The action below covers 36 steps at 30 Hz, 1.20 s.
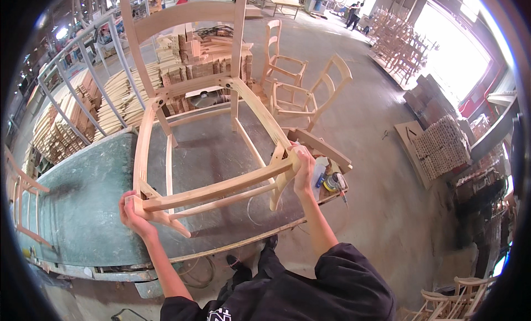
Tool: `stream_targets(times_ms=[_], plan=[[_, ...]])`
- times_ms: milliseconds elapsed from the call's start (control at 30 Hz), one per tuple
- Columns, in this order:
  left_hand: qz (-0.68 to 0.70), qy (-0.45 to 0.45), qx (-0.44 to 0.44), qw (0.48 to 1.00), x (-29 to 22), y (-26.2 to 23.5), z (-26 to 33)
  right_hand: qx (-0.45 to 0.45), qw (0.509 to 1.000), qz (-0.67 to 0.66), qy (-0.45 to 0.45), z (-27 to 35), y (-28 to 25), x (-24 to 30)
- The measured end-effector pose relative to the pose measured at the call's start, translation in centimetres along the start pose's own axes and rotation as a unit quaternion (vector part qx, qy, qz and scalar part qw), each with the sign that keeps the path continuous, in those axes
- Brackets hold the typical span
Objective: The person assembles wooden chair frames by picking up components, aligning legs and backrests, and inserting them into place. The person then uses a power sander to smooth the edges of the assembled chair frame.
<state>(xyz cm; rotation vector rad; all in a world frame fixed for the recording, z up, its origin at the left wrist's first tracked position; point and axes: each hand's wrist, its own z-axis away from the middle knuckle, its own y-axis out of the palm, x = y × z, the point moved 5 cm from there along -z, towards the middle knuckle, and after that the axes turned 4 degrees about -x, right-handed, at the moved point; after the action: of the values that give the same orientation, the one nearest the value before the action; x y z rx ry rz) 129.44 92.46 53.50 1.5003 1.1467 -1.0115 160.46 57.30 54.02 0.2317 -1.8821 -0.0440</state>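
Observation:
An unfinished wooden chair frame (215, 191) stands upright on a grey-green workbench (83, 205), its tall back at the far side. My left hand (134, 213) grips the near left corner of the seat frame at the front leg. My right hand (303, 167) grips the near right corner at the other front leg. Both arms reach up from the lower edge.
A power sander (333, 183) and a white bottle (319, 171) lie on a small board beside my right hand. Two bare chair frames (296, 83) stand on the floor beyond. Stacks of wooden parts (193, 55) sit behind the bench, more chairs (398, 42) far right.

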Motion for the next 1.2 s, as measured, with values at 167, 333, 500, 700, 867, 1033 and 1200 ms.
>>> stream_targets(times_ms=[167,333,500,700,867,1033,1200], plan=[[-0.153,0.229,0.125,0.953,-8.6,0.5,-1.8,0.123,0.987,0.100,-0.033,-3.0,1.2,5.6],[-0.379,0.376,0.252,0.807,-14.7,3.2,-1.7,0.237,0.873,0.347,-0.246,-5.7,4.1,13.9],[-0.432,0.391,0.291,0.759,-16.4,5.2,-2.2,0.370,0.695,0.595,-0.162,-3.2,4.6,6.3],[-0.563,0.278,0.409,0.662,-7.5,5.3,-2.1,0.388,0.728,0.521,-0.217,-5.0,6.5,7.9],[-0.518,0.334,0.451,0.646,-8.5,7.5,-0.6,0.395,0.787,0.442,-0.171,-4.6,4.5,5.5],[-0.573,0.250,0.506,0.594,-7.8,8.0,0.2,0.047,0.971,0.192,-0.132,-6.1,-7.7,-0.1],[-0.569,0.202,0.518,0.606,-7.1,9.5,-0.2,-0.328,0.825,0.438,0.145,9.8,-32.6,-24.5]])
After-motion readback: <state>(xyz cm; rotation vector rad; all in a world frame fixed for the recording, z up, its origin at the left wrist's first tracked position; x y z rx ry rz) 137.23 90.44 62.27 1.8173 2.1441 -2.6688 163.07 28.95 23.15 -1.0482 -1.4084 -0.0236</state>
